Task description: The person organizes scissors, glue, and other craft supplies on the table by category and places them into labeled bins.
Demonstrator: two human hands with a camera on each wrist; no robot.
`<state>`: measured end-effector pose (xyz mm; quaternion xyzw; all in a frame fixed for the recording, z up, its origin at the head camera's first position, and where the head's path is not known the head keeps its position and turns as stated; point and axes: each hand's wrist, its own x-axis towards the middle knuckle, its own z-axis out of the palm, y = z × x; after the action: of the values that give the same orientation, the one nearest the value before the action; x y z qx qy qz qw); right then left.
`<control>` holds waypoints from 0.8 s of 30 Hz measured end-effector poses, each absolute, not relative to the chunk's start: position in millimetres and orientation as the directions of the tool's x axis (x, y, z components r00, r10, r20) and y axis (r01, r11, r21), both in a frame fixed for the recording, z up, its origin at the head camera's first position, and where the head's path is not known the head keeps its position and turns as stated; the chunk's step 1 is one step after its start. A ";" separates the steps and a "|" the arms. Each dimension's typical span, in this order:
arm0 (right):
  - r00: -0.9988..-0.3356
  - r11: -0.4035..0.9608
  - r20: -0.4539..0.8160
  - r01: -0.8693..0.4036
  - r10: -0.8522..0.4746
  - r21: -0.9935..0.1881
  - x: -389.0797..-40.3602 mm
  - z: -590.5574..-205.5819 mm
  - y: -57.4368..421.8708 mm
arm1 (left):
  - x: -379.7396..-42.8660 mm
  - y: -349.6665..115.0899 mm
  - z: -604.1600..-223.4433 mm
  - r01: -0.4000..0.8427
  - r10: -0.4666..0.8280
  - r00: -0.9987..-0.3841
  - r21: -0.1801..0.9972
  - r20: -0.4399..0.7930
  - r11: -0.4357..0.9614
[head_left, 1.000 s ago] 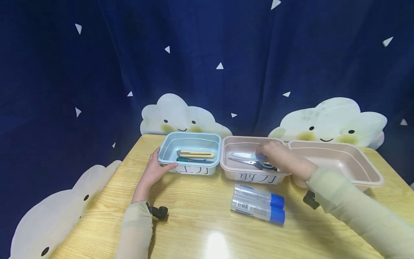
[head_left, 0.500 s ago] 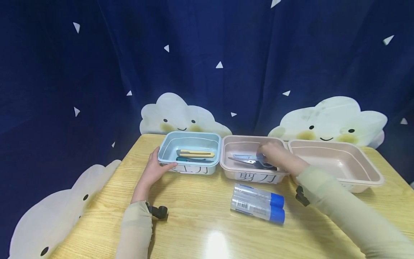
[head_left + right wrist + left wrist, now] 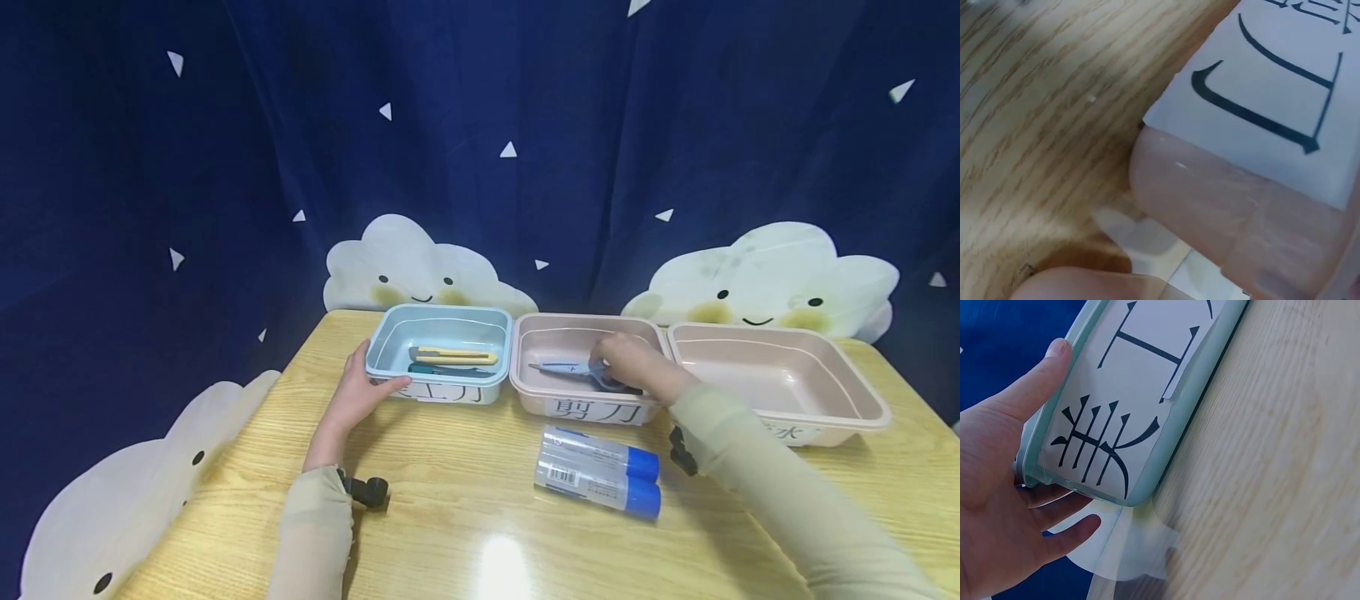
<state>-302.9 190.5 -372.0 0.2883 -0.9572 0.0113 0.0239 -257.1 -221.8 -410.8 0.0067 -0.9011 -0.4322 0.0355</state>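
Observation:
My right hand [image 3: 630, 358] reaches into the middle pink bin [image 3: 555, 335] and pinches a pair of light-blue scissors [image 3: 568, 368] near the handles. Darker scissors [image 3: 632, 389] lie partly hidden beneath them. In the right wrist view, the labelled front wall of this bin [image 3: 1197, 181] fills much of the picture; the scissors are out of sight there. My left hand [image 3: 358, 397] holds the front left corner of the light-blue bin [image 3: 465, 323], thumb on the front rim, fingers along the end wall. Inside it rest a yellow utility knife [image 3: 456, 357] and a dark green one [image 3: 450, 372].
Another pink bin [image 3: 787, 358] stands at the right of the row. Two clear tubes with blue caps [image 3: 585, 471] lie side by side on the wooden table [image 3: 450, 517] in front of the middle bin. A dark blue curtain [image 3: 450, 125] hangs behind.
The light-blue scissors have come forward over the darker pair in the middle bin. My right forearm has swung left, showing more of the right bin's label. The left hand stays put.

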 end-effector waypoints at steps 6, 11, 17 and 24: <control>-0.853 0.851 0.055 -0.522 -0.519 -0.061 -306.1 -379.1 190.3 | -257.5 -221.8 -411.1 0.030 -0.039 -0.997 0.783 0.069 0.621; -0.850 0.845 0.077 -0.526 -0.521 -0.092 -307.6 -384.5 191.0 | -257.3 -222.2 -411.2 0.026 -0.041 -0.997 0.785 0.065 0.619; -0.848 0.844 0.086 -0.529 -0.522 -0.090 -307.3 -385.0 191.5 | -257.7 -222.1 -411.3 0.031 -0.038 -0.997 0.790 0.069 0.612; -0.850 0.849 0.101 -0.524 -0.516 -0.067 -301.0 -378.5 191.9 | -257.8 -221.7 -411.2 0.049 -0.029 -0.996 0.789 0.084 0.612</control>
<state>-301.0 191.9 -378.5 0.2706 -0.9608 0.0460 0.0394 -257.8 -221.7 -411.2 -0.0054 -0.8968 -0.4402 0.0441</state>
